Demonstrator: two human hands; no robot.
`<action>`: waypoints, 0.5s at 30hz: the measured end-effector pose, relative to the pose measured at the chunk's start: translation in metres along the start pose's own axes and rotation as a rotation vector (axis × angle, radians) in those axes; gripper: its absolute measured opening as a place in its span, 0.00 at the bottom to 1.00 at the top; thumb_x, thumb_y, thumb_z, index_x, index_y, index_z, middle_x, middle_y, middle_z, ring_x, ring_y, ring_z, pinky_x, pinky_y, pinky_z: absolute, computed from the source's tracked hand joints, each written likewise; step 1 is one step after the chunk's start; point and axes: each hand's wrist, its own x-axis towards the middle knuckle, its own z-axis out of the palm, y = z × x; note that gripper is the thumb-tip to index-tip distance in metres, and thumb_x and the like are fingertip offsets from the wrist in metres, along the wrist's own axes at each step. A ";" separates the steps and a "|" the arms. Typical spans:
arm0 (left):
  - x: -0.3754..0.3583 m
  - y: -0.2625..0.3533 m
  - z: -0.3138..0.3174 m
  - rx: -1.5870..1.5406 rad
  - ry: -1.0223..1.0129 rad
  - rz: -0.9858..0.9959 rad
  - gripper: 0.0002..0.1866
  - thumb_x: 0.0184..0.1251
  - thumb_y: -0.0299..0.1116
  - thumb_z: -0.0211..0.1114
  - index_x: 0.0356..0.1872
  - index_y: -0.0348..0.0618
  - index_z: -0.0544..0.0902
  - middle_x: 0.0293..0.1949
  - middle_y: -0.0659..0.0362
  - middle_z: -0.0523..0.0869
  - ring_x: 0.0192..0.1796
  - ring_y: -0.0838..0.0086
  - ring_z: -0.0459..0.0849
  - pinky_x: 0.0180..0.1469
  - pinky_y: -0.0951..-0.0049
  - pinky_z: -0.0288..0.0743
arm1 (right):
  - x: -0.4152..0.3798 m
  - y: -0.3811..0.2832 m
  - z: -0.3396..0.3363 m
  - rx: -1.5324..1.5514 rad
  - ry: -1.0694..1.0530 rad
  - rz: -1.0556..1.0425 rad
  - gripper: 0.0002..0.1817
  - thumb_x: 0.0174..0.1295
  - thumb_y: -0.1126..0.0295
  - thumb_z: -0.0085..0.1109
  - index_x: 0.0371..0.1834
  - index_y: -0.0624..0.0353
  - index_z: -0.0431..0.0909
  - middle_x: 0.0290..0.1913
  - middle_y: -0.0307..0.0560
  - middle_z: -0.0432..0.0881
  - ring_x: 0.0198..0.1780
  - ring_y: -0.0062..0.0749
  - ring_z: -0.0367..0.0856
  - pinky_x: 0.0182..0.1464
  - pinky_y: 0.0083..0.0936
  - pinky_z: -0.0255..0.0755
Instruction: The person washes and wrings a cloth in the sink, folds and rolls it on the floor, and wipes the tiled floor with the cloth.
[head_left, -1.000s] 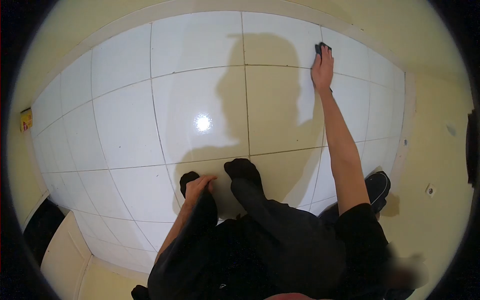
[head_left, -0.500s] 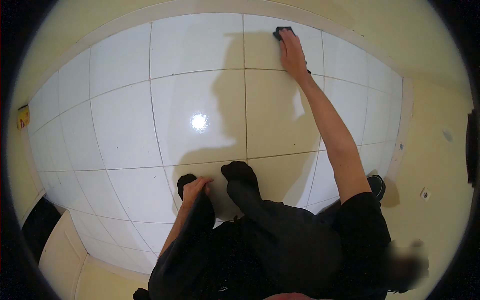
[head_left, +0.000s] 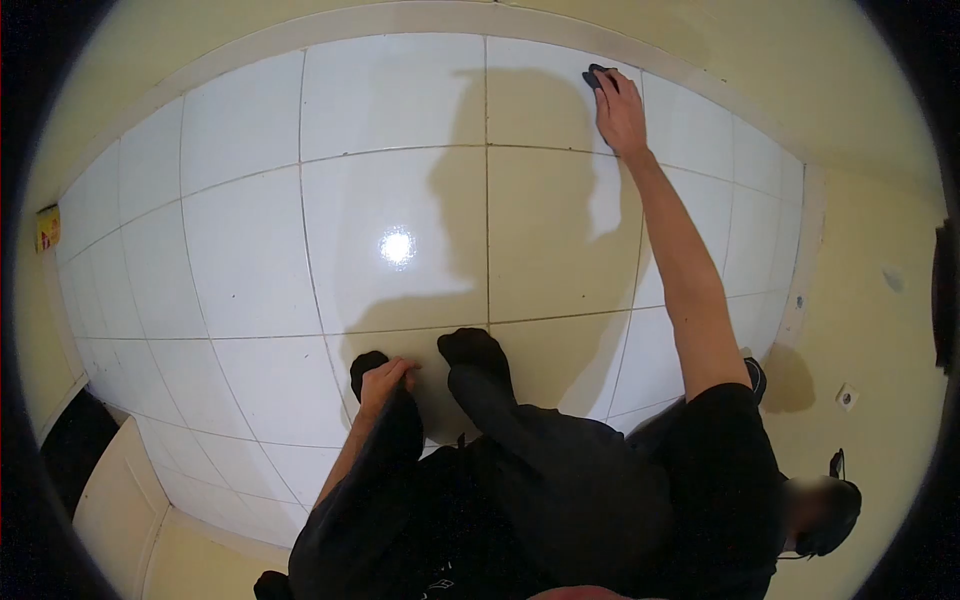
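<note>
The right hand (head_left: 620,110) presses flat, fingers together, on a dark cloth (head_left: 596,76) against the white tiled floor (head_left: 250,250), near the floor's far edge by the cream wall (head_left: 780,60). The left hand (head_left: 382,378) rests on the left knee (head_left: 370,362), fingers curled loosely over it.
</note>
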 end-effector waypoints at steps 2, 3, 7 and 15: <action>0.001 0.000 0.000 0.007 0.010 0.011 0.14 0.58 0.25 0.64 0.46 0.47 0.85 0.31 0.63 0.85 0.32 0.71 0.88 0.34 0.73 0.79 | 0.005 0.007 -0.004 -0.012 -0.028 0.140 0.19 0.73 0.67 0.56 0.62 0.62 0.80 0.63 0.57 0.78 0.62 0.57 0.75 0.67 0.48 0.68; 0.000 0.000 0.000 0.010 0.011 0.016 0.13 0.58 0.26 0.64 0.46 0.47 0.85 0.31 0.63 0.85 0.32 0.71 0.88 0.34 0.74 0.79 | 0.005 0.012 0.005 -0.050 0.021 0.224 0.19 0.73 0.67 0.55 0.62 0.62 0.80 0.63 0.57 0.78 0.62 0.57 0.74 0.68 0.48 0.67; -0.002 -0.004 0.003 0.000 0.004 0.001 0.12 0.59 0.27 0.64 0.44 0.47 0.85 0.30 0.63 0.84 0.32 0.70 0.88 0.34 0.73 0.79 | 0.011 0.003 0.025 -0.051 0.049 0.256 0.18 0.73 0.68 0.54 0.62 0.62 0.80 0.63 0.58 0.77 0.63 0.56 0.74 0.69 0.49 0.67; 0.001 -0.003 0.005 0.041 0.038 0.018 0.11 0.56 0.25 0.65 0.42 0.47 0.84 0.29 0.62 0.84 0.31 0.68 0.88 0.33 0.71 0.79 | 0.019 0.001 0.014 -0.133 -0.027 0.403 0.20 0.75 0.66 0.52 0.65 0.61 0.78 0.66 0.56 0.76 0.66 0.54 0.74 0.69 0.49 0.68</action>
